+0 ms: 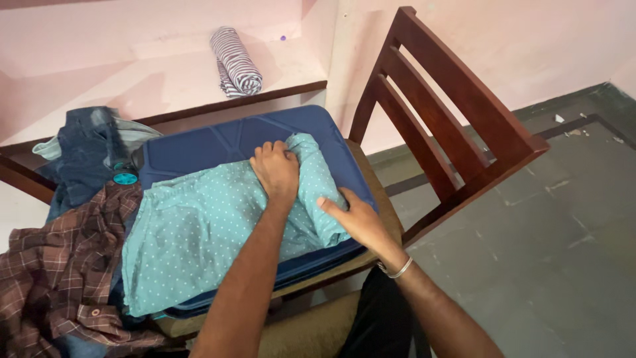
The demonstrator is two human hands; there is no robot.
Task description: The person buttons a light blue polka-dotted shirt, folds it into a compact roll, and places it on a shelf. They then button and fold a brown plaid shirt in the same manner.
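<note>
Near edge: right hand (354,219) lies flat, fingers spread, pinning the teal dotted cloth (199,232) so its roll keeps shape; left hand (276,169) grips the rolled end. Cloth rests on a blue suitcase (218,142) on a wooden chair (450,119); plaid shirt (53,265) beside; striped roll (235,63) on the far shelf (165,79)

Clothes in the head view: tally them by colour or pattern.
Teal dotted garment, under both hands: 1
Brown plaid shirt: 1
Dark blue denim garment: 1
Striped rolled garment: 1
Total: 4
</note>
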